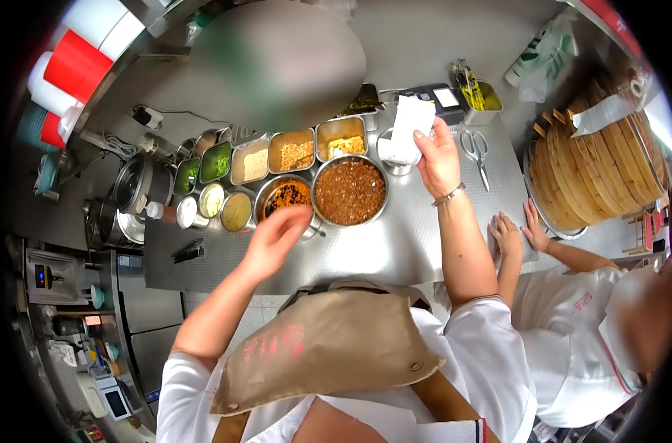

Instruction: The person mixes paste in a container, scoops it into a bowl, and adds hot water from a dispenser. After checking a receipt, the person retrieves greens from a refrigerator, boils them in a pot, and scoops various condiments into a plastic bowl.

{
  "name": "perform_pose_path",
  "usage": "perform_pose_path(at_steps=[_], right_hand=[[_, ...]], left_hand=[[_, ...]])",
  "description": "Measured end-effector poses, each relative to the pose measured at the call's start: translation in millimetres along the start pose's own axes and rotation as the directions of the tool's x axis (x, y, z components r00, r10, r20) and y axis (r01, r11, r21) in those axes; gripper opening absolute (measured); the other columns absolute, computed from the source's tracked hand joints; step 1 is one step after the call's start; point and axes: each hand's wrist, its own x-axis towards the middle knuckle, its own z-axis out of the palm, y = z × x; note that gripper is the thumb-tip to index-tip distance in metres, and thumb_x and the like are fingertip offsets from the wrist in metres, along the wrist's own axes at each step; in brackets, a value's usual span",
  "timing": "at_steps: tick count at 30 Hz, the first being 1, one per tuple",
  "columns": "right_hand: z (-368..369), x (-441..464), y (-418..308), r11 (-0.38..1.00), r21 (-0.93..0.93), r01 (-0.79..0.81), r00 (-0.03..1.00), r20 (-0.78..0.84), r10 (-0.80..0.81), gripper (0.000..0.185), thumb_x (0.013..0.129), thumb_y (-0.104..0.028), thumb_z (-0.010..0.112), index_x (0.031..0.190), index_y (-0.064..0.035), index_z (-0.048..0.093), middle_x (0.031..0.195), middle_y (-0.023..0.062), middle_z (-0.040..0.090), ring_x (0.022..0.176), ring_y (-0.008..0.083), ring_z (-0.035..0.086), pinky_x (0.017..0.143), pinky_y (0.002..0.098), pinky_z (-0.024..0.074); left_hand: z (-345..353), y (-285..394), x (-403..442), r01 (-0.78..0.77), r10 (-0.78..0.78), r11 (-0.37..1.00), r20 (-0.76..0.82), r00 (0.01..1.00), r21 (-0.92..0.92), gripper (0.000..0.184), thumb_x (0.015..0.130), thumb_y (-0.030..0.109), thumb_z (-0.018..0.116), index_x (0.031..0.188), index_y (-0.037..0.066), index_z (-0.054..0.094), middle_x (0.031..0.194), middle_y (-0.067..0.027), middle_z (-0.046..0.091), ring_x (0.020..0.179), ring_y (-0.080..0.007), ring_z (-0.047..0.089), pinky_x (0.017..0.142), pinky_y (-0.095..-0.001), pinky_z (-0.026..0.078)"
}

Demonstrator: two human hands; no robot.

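My right hand (pixel 441 159) is closed on a white paper slip (pixel 413 117), raised over the steel counter (pixel 417 240). The paper's lower part hangs in front of a small metal container (pixel 386 151). My left hand (pixel 273 240) hovers by the near rim of a bowl of red chili oil with dark bits (pixel 286 196). Its fingers are loosely stretched and appear to hold nothing. Just right of that bowl stands a large bowl of brown-red chopped sauce (pixel 350 190). Metal tins of peanuts (pixel 297 155) and a yellow chopped ingredient (pixel 346 146) sit behind.
A co-worker (pixel 580 325) stands at the right, hands (pixel 507 235) at the counter's edge. Scissors (pixel 478 156) lie near bamboo steamers (pixel 602 162). Tins of chopped greens (pixel 216 160), black tongs (pixel 187 251) and pots (pixel 138 184) are on the left. A blurred round shape (pixel 277 63) hangs overhead.
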Motion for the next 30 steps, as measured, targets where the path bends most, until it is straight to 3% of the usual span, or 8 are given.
perform_pose_path(at_steps=[4,5,8,10,11,15,18,30], right_hand=[[25,-43,-7,0.996,0.070,-0.049,0.999,0.014,0.048,0.029,0.084,-0.001,0.049,0.111,-0.0061,0.040,0.096,0.0089,0.060,0.085,0.0144,0.060,0.071,0.0262,0.0497],[29,-53,-10,0.995,0.083,-0.056,0.998,0.010,0.056,0.029,0.084,0.000,0.048,0.112,-0.0061,0.040,0.096,0.0090,0.060,0.085,0.0145,0.060,0.071,0.0264,0.0498],[26,-72,-16,0.995,0.090,-0.053,0.999,0.001,0.053,0.035,0.084,0.001,0.046,0.116,-0.0058,0.036,0.097,0.0104,0.060,0.085,0.0158,0.060,0.072,0.0281,0.0505],[22,-81,-23,0.996,0.076,-0.050,0.999,-0.015,0.051,0.036,0.084,0.002,0.046,0.118,-0.0058,0.035,0.098,0.0111,0.059,0.084,0.0165,0.060,0.072,0.0291,0.0511],[18,-84,-27,0.998,0.031,-0.055,0.998,-0.015,0.056,0.037,0.084,0.001,0.042,0.119,-0.0028,0.031,0.103,0.0197,0.057,0.090,0.0286,0.060,0.077,0.0376,0.0516],[8,-90,-43,0.999,-0.007,-0.044,0.998,-0.049,0.043,0.034,0.085,-0.001,0.041,0.117,0.0001,0.032,0.102,0.0203,0.057,0.090,0.0289,0.061,0.077,0.0366,0.0522],[4,-91,-53,0.996,0.071,-0.046,0.996,-0.070,0.051,0.035,0.084,-0.001,0.046,0.117,-0.0032,0.034,0.096,0.0149,0.060,0.083,0.0219,0.063,0.068,0.0310,0.0538],[-12,-85,-58,0.993,0.113,-0.019,0.998,-0.064,0.026,0.032,0.082,0.002,0.042,0.114,-0.0013,0.034,0.093,0.0192,0.060,0.083,0.0272,0.063,0.070,0.0351,0.0538]], left_hand=[[51,36,49,-0.327,0.317,0.916,0.081,0.945,0.231,0.043,0.078,0.011,0.058,0.119,0.003,0.046,0.118,-0.0137,0.048,0.111,-0.0206,0.046,0.093,-0.0310,0.036],[63,31,59,-0.329,0.320,0.924,0.077,0.944,0.194,0.046,0.077,0.012,0.060,0.119,0.002,0.045,0.117,-0.0141,0.050,0.109,-0.0223,0.048,0.092,-0.0306,0.037],[90,22,63,-0.099,0.107,0.994,0.189,0.976,-0.050,0.039,0.077,0.009,0.060,0.113,-0.001,0.049,0.100,-0.0098,0.059,0.092,-0.0158,0.056,0.081,-0.0278,0.043],[100,19,60,0.039,-0.022,0.998,0.264,0.964,-0.058,0.031,0.078,0.007,0.059,0.108,-0.001,0.053,0.093,-0.0069,0.061,0.085,-0.0116,0.056,0.076,-0.0253,0.044],[105,19,59,0.106,-0.084,0.993,0.301,0.950,-0.058,0.027,0.079,0.006,0.058,0.105,-0.001,0.054,0.090,-0.0054,0.062,0.082,-0.0095,0.057,0.074,-0.0240,0.045],[126,24,50,0.141,-0.087,0.977,0.308,0.947,-0.160,0.021,0.080,0.003,0.055,0.101,-0.001,0.057,0.087,-0.0029,0.062,0.077,-0.0073,0.057,0.071,-0.0221,0.045],[133,24,46,0.167,-0.102,0.970,0.324,0.940,-0.179,0.020,0.081,0.002,0.054,0.100,-0.002,0.057,0.089,-0.0032,0.062,0.079,-0.0076,0.057,0.072,-0.0220,0.045],[149,20,41,0.242,-0.147,0.941,0.361,0.921,-0.235,0.019,0.081,0.002,0.054,0.100,-0.002,0.056,0.092,-0.0038,0.062,0.082,-0.0082,0.057,0.075,-0.0228,0.044]])
